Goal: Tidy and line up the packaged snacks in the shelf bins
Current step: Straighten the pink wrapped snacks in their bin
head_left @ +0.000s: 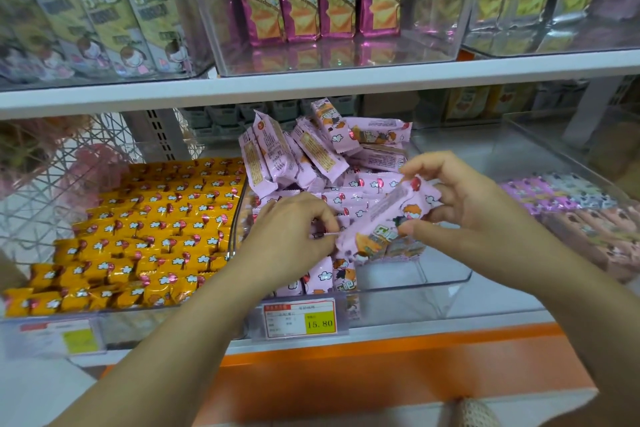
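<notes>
A clear plastic bin (pixel 446 282) on the lower shelf holds pink snack packets: a loose heap (pixel 311 146) at the back and flat rows lower down. My right hand (pixel 464 198) grips one pink packet (pixel 388 215) above the bin, tilted, thumb below and fingers over its right end. My left hand (pixel 294 229) pinches the crimped left end of that same packet, its knuckles over the rows of pink packets. The bin's front right part is bare.
To the left, a bin of orange packets (pixel 145 236) lies in neat rows. Another bin with pink and white packets (pixel 568 201) sits at right. A price tag (pixel 299 317) hangs on the shelf front. Upper shelf (pixel 311 83) bins hold upright tall packs.
</notes>
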A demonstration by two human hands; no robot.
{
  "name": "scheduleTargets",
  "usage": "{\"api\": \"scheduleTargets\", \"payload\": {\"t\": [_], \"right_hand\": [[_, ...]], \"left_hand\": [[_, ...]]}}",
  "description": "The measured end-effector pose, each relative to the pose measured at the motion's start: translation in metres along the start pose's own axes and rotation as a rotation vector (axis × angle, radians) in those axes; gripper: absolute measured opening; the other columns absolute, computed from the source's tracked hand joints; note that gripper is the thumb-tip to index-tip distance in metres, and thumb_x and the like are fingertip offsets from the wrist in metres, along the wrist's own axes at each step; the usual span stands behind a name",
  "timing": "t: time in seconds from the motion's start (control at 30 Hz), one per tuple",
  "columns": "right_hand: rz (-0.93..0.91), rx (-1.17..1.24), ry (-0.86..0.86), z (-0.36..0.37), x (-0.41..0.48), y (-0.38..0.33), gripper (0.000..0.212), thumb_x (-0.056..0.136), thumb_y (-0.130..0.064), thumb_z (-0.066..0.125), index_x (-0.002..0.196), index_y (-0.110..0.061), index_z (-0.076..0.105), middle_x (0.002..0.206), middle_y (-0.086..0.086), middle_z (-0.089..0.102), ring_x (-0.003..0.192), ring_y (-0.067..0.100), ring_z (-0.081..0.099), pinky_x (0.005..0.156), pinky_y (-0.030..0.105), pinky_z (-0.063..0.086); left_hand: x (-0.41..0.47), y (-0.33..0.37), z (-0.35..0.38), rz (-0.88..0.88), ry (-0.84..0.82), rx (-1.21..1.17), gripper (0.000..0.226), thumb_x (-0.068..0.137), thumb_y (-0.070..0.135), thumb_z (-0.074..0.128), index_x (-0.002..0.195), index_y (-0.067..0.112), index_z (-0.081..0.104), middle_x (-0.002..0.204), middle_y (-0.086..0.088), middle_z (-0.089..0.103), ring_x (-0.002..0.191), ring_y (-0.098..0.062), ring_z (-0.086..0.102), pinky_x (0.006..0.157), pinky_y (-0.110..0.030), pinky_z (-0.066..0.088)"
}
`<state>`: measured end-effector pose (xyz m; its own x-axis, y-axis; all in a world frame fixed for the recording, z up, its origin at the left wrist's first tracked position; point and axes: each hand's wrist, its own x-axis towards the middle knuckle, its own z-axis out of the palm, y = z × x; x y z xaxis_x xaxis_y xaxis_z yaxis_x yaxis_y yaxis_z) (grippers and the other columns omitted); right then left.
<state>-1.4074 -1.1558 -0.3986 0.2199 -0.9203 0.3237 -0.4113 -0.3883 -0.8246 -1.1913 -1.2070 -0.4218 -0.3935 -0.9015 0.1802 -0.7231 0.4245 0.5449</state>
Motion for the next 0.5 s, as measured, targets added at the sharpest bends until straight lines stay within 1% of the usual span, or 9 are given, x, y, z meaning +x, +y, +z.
{"api": "scheduleTargets", "payload": {"t": [0.03,0.1,0.17,0.23,0.3,0.37,0.43,0.5], "right_hand": [[0.008,0.005,-0.012,0.001,0.0,-0.001,0.047,0.078,-0.007,0.073,0.103,-0.041,0.052,0.093,-0.03,0.052,0.062,0.007,0.053,0.073,0.034,0.053],[0.012,0.012,-0.017,0.001,0.001,-0.001,0.048,0.077,-0.004,0.073,0.103,-0.039,0.052,0.093,-0.033,0.055,0.066,0.004,0.057,0.074,0.031,0.053],[0.012,0.049,-0.032,0.007,0.001,-0.002,0.052,0.075,0.0,0.074,0.102,-0.037,0.049,0.096,-0.024,0.062,0.075,0.006,0.063,0.074,0.028,0.054],[0.018,0.027,-0.064,0.02,0.002,0.001,0.049,0.074,0.001,0.075,0.096,-0.035,0.05,0.09,-0.02,0.065,0.076,0.006,0.065,0.074,0.026,0.054],[0.029,-0.046,-0.105,0.034,0.002,0.008,0.042,0.074,-0.003,0.077,0.088,-0.035,0.054,0.085,-0.018,0.064,0.075,0.004,0.065,0.076,0.029,0.055],[0.031,-0.102,-0.142,0.044,0.001,0.015,0.037,0.074,-0.006,0.078,0.083,-0.036,0.058,0.092,-0.013,0.059,0.08,0.005,0.064,0.08,0.03,0.055],[0.029,-0.151,-0.181,0.05,0.0,0.019,0.031,0.077,-0.01,0.076,0.08,-0.036,0.06,0.092,-0.011,0.059,0.082,0.006,0.064,0.083,0.028,0.053],[0.04,-0.204,-0.204,0.052,0.0,0.02,0.026,0.08,-0.017,0.074,0.076,-0.039,0.061,0.085,-0.014,0.066,0.08,0.003,0.064,0.082,0.027,0.053]], "left_hand": [[0.0,0.0,0.0,0.003,0.001,0.002,0.024,0.082,0.025,0.068,0.066,0.035,0.055,0.102,0.013,0.06,0.106,-0.011,0.054,0.103,-0.045,0.036],[0.0,-0.001,0.0,0.008,0.0,-0.001,0.022,0.084,0.027,0.067,0.067,0.034,0.055,0.097,0.015,0.058,0.103,-0.01,0.054,0.101,-0.045,0.036],[0.0,-0.001,-0.001,0.011,-0.004,-0.014,0.02,0.085,0.029,0.066,0.068,0.034,0.056,0.093,0.018,0.058,0.099,-0.009,0.054,0.1,-0.045,0.037],[0.0,-0.001,-0.001,0.018,-0.007,-0.017,0.019,0.086,0.03,0.066,0.07,0.034,0.056,0.094,0.016,0.06,0.1,-0.01,0.055,0.1,-0.046,0.037],[0.0,-0.002,-0.001,0.024,-0.014,-0.012,0.021,0.086,0.031,0.066,0.069,0.036,0.054,0.103,0.013,0.063,0.106,-0.011,0.055,0.101,-0.046,0.037],[-0.001,-0.003,-0.001,0.035,-0.023,-0.006,0.021,0.086,0.033,0.066,0.069,0.038,0.054,0.109,0.011,0.063,0.109,-0.011,0.054,0.102,-0.046,0.036],[-0.001,-0.004,-0.001,0.049,-0.03,-0.019,0.021,0.085,0.033,0.066,0.069,0.039,0.054,0.107,0.011,0.063,0.107,-0.011,0.055,0.102,-0.046,0.035],[-0.002,-0.006,-0.002,0.068,-0.044,-0.04,0.017,0.086,0.033,0.065,0.072,0.036,0.057,0.104,0.012,0.063,0.099,-0.008,0.057,0.1,-0.046,0.037]]}}
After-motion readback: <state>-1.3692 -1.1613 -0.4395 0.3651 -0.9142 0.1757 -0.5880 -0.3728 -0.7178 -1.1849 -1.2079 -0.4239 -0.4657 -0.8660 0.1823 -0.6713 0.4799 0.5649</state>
